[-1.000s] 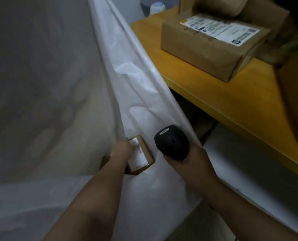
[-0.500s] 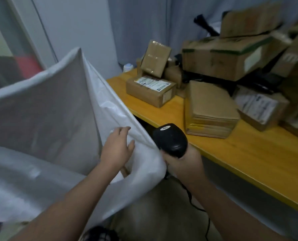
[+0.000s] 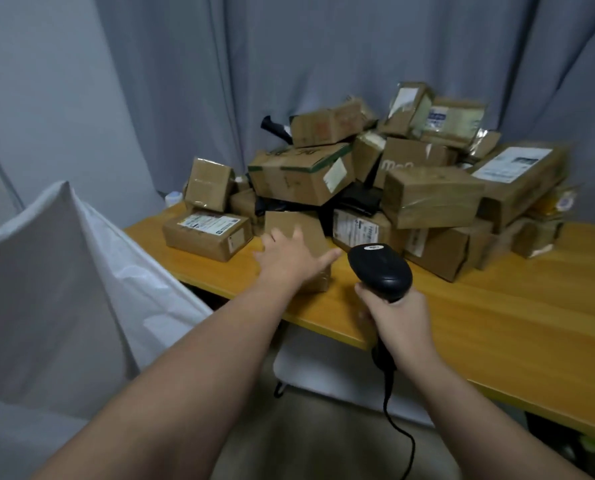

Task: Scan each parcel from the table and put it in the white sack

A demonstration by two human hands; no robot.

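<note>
Several brown cardboard parcels lie heaped on the yellow wooden table (image 3: 497, 317). My left hand (image 3: 291, 259) is stretched out with spread fingers over a plain brown parcel (image 3: 298, 225) at the front of the heap and lies against its top; the parcel's near part is hidden by the hand. My right hand (image 3: 398, 318) grips the handle of a black barcode scanner (image 3: 379, 270), whose head sits just right of that parcel, above the table's front edge. The white sack (image 3: 64, 271) stands open at the left, beside the table's end.
A flat parcel with a white label (image 3: 207, 233) lies left of my left hand. A large green-taped box (image 3: 301, 174) tops the heap's middle. The scanner's black cable (image 3: 398, 431) hangs down below the table. Grey curtains hang behind.
My left hand let go of a small parcel in the sack, came off the sack's rim and reached right to the plain parcel on the table. My view swung from the sack to the heap.
</note>
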